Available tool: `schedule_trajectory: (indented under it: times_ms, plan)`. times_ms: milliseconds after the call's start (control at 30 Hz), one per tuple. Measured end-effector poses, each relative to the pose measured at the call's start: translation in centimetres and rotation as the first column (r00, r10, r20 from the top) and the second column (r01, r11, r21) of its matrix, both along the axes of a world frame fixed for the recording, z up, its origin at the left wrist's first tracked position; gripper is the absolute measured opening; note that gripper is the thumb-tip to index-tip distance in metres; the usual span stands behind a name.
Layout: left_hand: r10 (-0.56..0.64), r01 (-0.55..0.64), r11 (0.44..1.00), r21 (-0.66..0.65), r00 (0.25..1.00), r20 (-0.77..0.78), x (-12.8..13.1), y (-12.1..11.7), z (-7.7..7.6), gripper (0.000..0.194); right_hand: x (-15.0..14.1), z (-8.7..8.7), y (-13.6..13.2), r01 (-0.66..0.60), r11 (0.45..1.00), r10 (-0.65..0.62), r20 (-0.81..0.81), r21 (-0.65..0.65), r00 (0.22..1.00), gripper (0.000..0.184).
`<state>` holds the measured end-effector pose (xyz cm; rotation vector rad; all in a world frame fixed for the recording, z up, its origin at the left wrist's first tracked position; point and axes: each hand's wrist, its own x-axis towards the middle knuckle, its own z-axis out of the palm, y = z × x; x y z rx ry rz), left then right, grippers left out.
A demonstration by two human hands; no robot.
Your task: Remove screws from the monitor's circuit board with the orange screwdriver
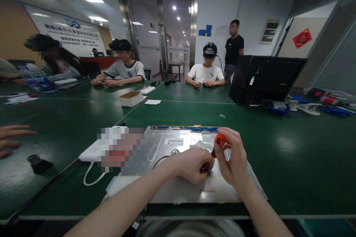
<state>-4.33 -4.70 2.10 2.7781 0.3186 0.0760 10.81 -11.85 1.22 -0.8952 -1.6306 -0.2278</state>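
In my right hand [235,159] is a screwdriver [219,140] with an orange and black handle, gripped between thumb and fingers. Its thin shaft slants down toward my left hand [193,164], whose fingers are curled around a small dark part [205,167] too hidden to name. Both hands are over a flat silver metal panel [158,144] lying on the table, with a blue circuit strip [178,129] along its far edge. A label [174,142] and a round metal piece [174,152] show on the panel. A dark cable runs beneath my left wrist.
Left of the panel lie a white device with a cable [90,152] and a black object [39,163]. Another person's hand [13,139] reaches in at the left edge. Farther off on the green table [292,148] stand a cardboard box [131,100] and a large black screen [264,79].
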Motion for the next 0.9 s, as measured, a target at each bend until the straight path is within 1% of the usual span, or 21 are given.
schedule_trajectory:
  times_ms: [133,267,467,633,767,900]
  plan:
    - [0.001,-0.001,1.000,-0.017,1.000,-0.011,-0.02,-0.02,0.13,0.013,0.11,0.21,0.01,0.008,1.000,-0.007,0.053,-0.028,0.999,0.044]
    - [-0.003,0.002,1.000,-0.016,1.000,-0.022,-0.03,0.00,0.13,0.012,0.09,0.19,0.06,-0.005,0.999,0.007,0.047,-0.038,0.999,0.044]
    - [0.015,-0.015,1.000,0.013,1.000,-0.002,-0.02,-0.09,0.15,0.008,-0.10,-0.19,0.50,-0.022,0.999,0.023,-0.008,0.036,1.000,0.044]
    - [0.002,-0.002,1.000,0.016,1.000,0.002,-0.05,0.04,-0.08,0.010,-0.17,0.11,0.46,0.036,0.998,-0.036,0.004,0.052,0.999,0.037]
    - [0.002,-0.002,1.000,0.009,1.000,0.003,-0.08,0.17,-0.31,0.011,-0.14,0.41,0.19,0.059,0.998,-0.060,0.034,0.022,0.998,0.035]
    - [-0.010,0.010,1.000,-0.010,1.000,0.017,-0.12,0.20,-0.38,0.013,0.06,0.29,0.16,0.018,1.000,-0.016,0.074,-0.017,0.997,0.041]
